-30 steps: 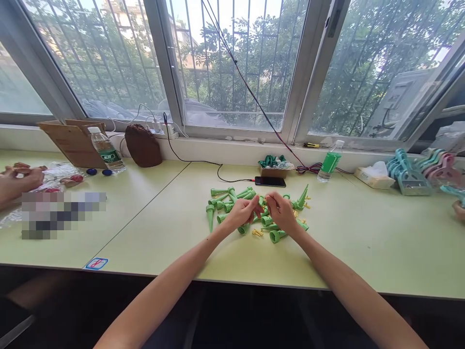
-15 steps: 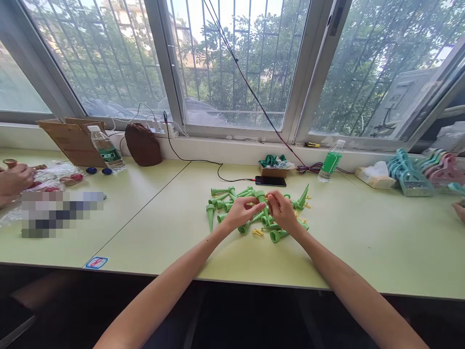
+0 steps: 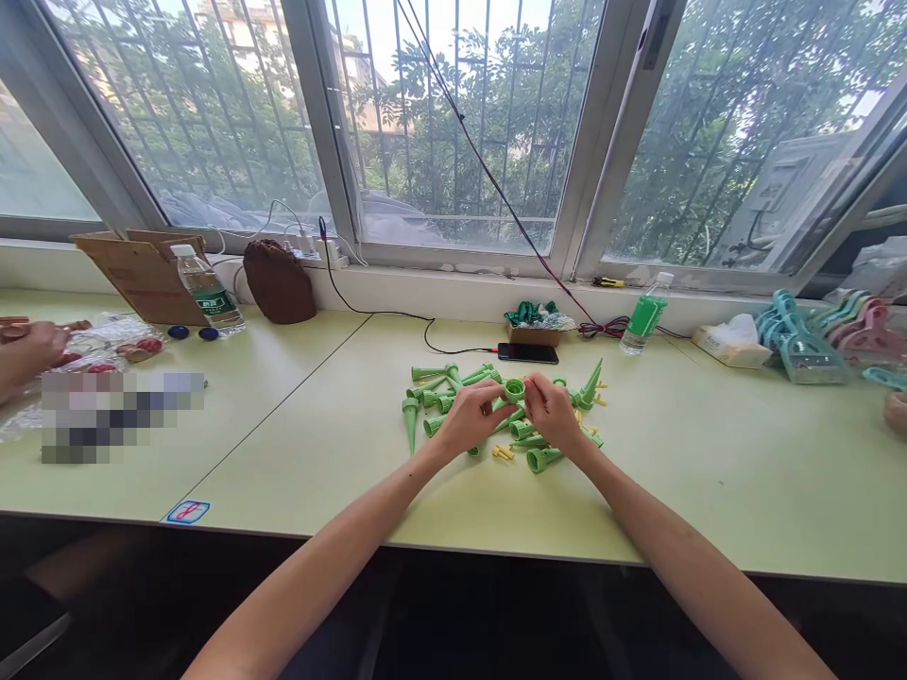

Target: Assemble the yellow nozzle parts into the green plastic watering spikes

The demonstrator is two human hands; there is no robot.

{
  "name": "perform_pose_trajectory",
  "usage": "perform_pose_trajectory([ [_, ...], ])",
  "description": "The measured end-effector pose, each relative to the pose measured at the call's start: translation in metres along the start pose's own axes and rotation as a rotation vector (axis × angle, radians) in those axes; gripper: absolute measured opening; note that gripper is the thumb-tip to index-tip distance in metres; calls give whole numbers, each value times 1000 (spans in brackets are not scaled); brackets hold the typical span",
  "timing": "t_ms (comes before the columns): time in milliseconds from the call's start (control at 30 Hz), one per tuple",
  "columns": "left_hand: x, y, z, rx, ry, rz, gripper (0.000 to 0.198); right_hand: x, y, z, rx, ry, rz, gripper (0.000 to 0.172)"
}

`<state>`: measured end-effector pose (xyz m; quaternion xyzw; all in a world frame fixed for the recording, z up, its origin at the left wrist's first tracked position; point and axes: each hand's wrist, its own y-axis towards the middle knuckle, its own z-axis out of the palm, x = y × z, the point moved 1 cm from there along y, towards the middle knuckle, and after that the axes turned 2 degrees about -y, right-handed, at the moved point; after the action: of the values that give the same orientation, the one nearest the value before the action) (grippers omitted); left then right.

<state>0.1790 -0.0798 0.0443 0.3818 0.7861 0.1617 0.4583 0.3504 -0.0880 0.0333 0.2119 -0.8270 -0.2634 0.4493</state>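
Note:
My left hand (image 3: 470,416) is closed on a green plastic watering spike (image 3: 514,390), holding it above the pile with its round hollow end facing me. Beside that end, the fingertips of my right hand (image 3: 554,414) are pinched together; whatever is between them is hidden. Under and around both hands lie several more green spikes (image 3: 542,459), pointing different ways. Small yellow plastic pegs (image 3: 503,453) lie in front of the pile, and others are scattered at its right side.
Behind the pile are a black phone (image 3: 528,353) on a cable and a small cardboard box (image 3: 535,335). A water bottle (image 3: 644,314), tissue pack (image 3: 731,342) and plastic hangers (image 3: 797,340) stand right. Another person's hand (image 3: 32,354) works at far left.
The spike in my left hand has tipped, so its hollow end now faces me. My right hand stays close beside it, and the yellowish bit at its fingertips no longer shows.

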Motion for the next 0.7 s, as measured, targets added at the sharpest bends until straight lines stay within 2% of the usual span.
perform_pose_trajectory([
  [267,2,0,0,-14,63,25,19,-1,0,0,-2,-39,-21,33],
  [533,10,2,0,-149,104,-109,14,3,-2,3,-63,-38,-22,28],
  [633,7,4,-2,-119,-34,-233,35,5,-2,1,-85,-35,-16,27],
  [700,4,5,-2,7,-251,-408,56,5,-2,1,-82,-35,-22,27],
])
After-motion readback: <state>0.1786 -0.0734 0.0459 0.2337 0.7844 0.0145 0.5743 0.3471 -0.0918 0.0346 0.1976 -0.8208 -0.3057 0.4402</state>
